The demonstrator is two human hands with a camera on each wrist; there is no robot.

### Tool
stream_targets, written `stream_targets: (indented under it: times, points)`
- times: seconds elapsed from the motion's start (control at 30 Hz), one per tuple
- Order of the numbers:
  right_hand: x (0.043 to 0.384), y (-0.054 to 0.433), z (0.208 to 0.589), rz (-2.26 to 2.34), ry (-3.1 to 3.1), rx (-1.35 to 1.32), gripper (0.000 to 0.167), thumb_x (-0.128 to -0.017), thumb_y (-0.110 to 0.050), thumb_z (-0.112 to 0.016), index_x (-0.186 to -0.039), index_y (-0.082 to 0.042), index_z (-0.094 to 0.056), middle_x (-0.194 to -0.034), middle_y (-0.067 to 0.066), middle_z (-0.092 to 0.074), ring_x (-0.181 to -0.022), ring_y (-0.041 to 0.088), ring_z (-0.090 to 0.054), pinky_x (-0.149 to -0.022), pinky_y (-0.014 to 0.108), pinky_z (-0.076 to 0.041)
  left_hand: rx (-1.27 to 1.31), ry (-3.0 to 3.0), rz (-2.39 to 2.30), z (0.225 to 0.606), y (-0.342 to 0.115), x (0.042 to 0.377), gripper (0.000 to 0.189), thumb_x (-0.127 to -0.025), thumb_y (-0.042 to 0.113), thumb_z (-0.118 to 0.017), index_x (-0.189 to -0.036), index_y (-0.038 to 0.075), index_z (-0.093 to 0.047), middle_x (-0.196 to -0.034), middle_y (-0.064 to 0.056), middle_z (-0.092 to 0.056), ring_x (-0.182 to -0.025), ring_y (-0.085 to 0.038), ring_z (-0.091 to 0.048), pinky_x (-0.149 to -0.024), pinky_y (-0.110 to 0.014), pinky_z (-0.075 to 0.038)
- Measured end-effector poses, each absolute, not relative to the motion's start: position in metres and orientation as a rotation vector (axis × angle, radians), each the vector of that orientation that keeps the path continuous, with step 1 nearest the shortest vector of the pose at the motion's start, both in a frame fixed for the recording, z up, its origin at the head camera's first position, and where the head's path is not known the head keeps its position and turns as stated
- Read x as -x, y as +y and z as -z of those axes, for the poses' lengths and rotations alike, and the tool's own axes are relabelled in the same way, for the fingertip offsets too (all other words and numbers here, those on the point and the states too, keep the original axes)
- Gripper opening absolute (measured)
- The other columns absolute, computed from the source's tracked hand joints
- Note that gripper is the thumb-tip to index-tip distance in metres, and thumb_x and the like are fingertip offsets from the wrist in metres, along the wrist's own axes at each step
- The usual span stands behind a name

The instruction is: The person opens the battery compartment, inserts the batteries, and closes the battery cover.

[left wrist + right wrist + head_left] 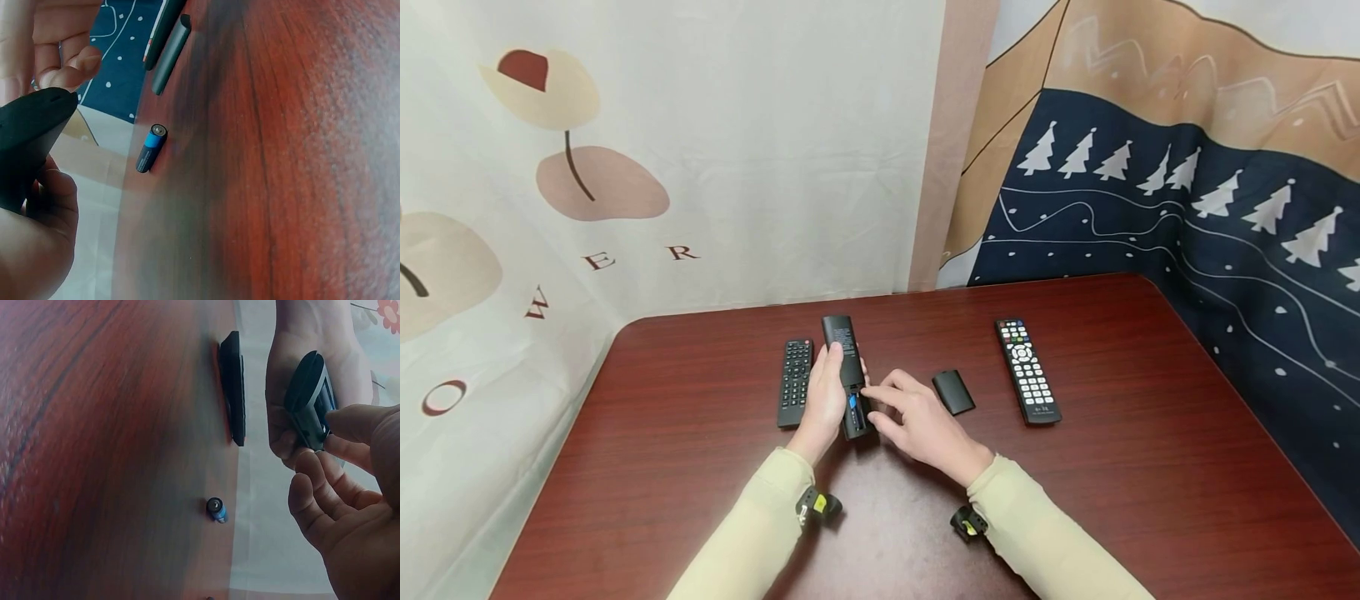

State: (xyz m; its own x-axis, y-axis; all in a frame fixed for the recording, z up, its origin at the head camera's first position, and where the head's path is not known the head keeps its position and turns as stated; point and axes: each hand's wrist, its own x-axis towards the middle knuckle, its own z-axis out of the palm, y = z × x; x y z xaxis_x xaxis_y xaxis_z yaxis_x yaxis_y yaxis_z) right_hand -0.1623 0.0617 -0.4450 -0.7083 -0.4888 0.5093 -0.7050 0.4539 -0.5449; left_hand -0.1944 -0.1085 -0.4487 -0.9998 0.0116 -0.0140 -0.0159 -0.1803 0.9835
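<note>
My left hand [824,398] grips a black remote control [842,340] back side up, its battery compartment uncovered. Inside the compartment lies a blue-and-black battery [852,402]. The right hand [922,419] reaches in from the side, its index fingertip at the compartment's edge and the thumb close below. In the right wrist view, those fingertips overlap the compartment opening of the tilted remote [306,400]. A loose battery [152,149] lies on the table beneath the hands. To the right of the right hand is the black battery cover [953,392].
A dark remote [793,383] with small buttons lies just left of the left hand. Farther right lies another remote [1028,372] with white buttons, facing up. The reddish-brown table [700,467] backs onto a pale printed curtain [790,167] and a navy one with trees.
</note>
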Motion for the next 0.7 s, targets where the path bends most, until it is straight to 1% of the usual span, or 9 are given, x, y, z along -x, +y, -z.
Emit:
stream_targets:
  times: [0.1,0.17,0.37,0.53,0.7]
  points:
    - [0.163,0.064,0.446,-1.096,-2.440,-1.013,0.031,-0.091,-0.005,-0.076,-0.121,0.000,-0.074,-0.097,0.009,-0.061,-0.070,0.009,-0.052,-0.064,0.019,-0.047,0.014,2.021,-2.377,0.449,-0.110,0.195,0.042,-0.114,0.035,-0.024,-0.131,0.001,-0.042,-0.093,-0.009,-0.053,-0.076,-0.018,-0.057,-0.069,-0.027,-0.054]
    - [0.164,0.065,0.446,-1.087,-2.450,-1.001,0.030,-0.091,-0.004,-0.076,-0.121,0.000,-0.074,-0.097,0.009,-0.062,-0.071,0.010,-0.052,-0.064,0.020,-0.048,0.017,2.027,-2.367,0.448,-0.110,0.195,0.043,-0.114,0.035,-0.024,-0.133,0.001,-0.041,-0.094,-0.009,-0.053,-0.077,-0.018,-0.057,-0.070,-0.028,-0.055]
    - [0.167,0.069,0.449,-1.071,-2.470,-0.967,0.028,-0.090,-0.002,-0.076,-0.118,-0.001,-0.074,-0.098,0.010,-0.061,-0.074,0.011,-0.056,-0.064,0.021,-0.050,0.005,2.051,-2.350,0.448,-0.111,0.195,0.044,-0.114,0.036,-0.023,-0.135,0.001,-0.041,-0.094,-0.009,-0.053,-0.073,-0.017,-0.058,-0.070,-0.029,-0.055]
    - [0.169,0.072,0.449,-1.055,-2.491,-0.941,0.028,-0.089,-0.002,-0.077,-0.117,0.000,-0.073,-0.098,0.011,-0.061,-0.072,0.012,-0.053,-0.064,0.022,-0.048,0.005,2.071,-2.336,0.449,-0.112,0.195,0.045,-0.114,0.037,-0.023,-0.134,0.000,-0.041,-0.093,-0.009,-0.053,-0.072,-0.018,-0.059,-0.070,-0.030,-0.056]
    - [0.170,0.075,0.449,-1.049,-2.533,-0.908,0.030,-0.089,-0.003,-0.077,-0.118,0.001,-0.072,-0.099,0.010,-0.060,-0.073,0.016,-0.054,-0.064,0.024,-0.047,0.016,2.081,-2.322,0.448,-0.113,0.195,0.045,-0.114,0.037,-0.024,-0.135,0.000,-0.041,-0.093,-0.010,-0.054,-0.073,-0.017,-0.060,-0.071,-0.030,-0.057]
